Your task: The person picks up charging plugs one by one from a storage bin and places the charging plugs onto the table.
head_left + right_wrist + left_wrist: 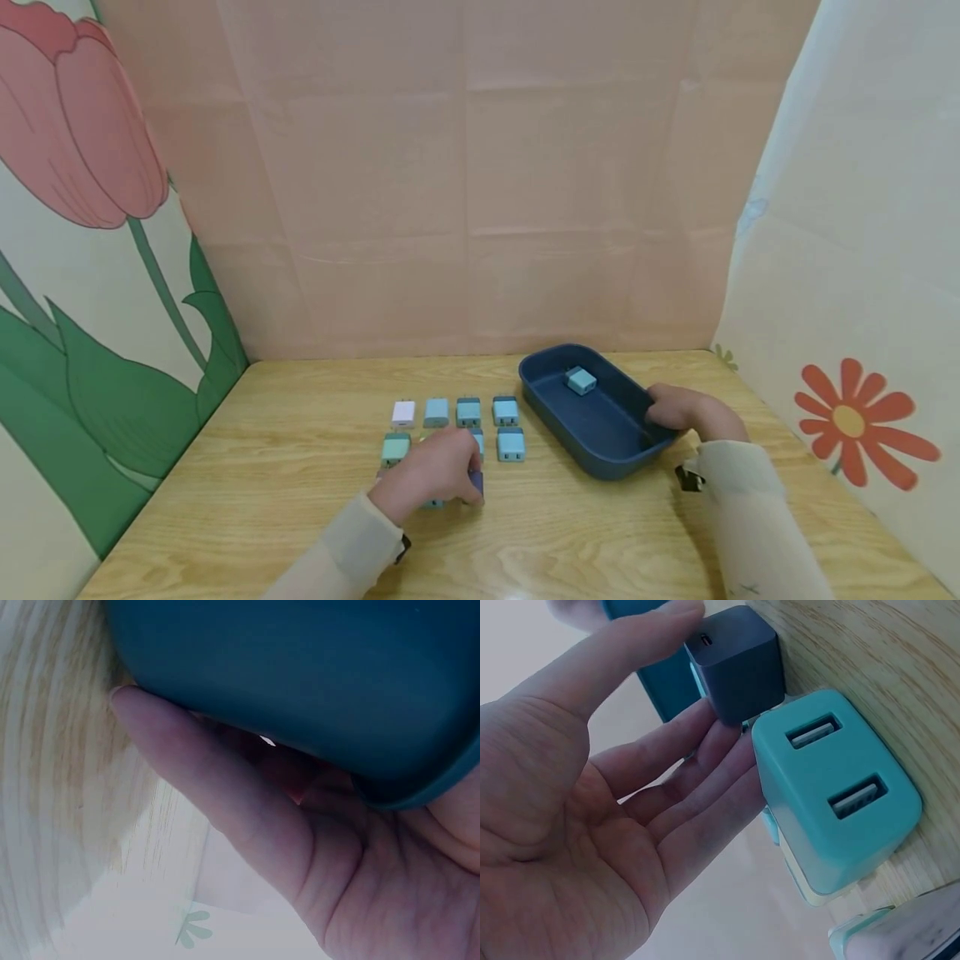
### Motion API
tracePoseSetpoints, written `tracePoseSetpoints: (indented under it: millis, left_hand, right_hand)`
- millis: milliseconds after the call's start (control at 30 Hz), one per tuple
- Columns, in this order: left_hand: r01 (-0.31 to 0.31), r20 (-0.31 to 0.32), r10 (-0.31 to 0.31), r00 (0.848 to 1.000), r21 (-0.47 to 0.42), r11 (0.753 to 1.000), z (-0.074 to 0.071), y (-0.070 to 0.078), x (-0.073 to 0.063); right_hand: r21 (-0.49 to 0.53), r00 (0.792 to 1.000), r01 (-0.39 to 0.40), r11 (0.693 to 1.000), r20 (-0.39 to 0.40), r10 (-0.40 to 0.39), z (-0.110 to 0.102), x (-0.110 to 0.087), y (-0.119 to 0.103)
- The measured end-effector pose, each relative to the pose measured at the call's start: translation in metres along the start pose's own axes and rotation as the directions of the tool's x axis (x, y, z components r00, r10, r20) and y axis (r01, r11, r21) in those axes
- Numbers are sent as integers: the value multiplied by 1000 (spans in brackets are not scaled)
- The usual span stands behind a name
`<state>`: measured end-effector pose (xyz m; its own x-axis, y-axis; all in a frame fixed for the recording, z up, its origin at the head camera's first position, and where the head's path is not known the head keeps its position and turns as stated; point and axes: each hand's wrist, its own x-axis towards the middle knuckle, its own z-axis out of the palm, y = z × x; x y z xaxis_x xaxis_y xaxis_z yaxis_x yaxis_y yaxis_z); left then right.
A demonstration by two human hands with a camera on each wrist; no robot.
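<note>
My left hand [431, 471] reaches down among small plug chargers on the table, its thumb and fingers pinching a dark navy charger [742, 671]. Close to those fingers in the left wrist view stands a turquoise charger [840, 787] with two USB ports. The hand hides part of the nearer chargers in the head view. At the right, my right hand [693, 412] grips the near right end of a dark blue tray [600, 425], its thumb [202, 769] lying along the outside wall. One light blue charger [581, 381] lies inside the tray near its far end.
Behind the left hand, a row holds a white charger [403, 414] and several light blue ones [468, 412]. Nearer are a green charger [395, 448] and a blue one [512, 444]. A pink backdrop [465, 208] closes the table's far edge, with patterned sheets at both sides.
</note>
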<state>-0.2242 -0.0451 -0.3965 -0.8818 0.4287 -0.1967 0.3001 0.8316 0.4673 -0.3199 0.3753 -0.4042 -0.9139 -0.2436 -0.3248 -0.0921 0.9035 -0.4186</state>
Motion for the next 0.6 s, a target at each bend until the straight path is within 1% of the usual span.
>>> tracePoseSetpoints:
  millis: [267, 600]
  left_hand:
    - [-6, -7, 7, 1000, 6, 1000, 0, 0, -1]
    - [-9, -10, 9, 1000, 2, 1000, -3, 1, -3]
  right_hand:
    - [2, 1000, -27, 1000, 0, 27, 0, 0, 1]
    - [-4, 1000, -29, 1000, -9, 29, -1, -2, 1]
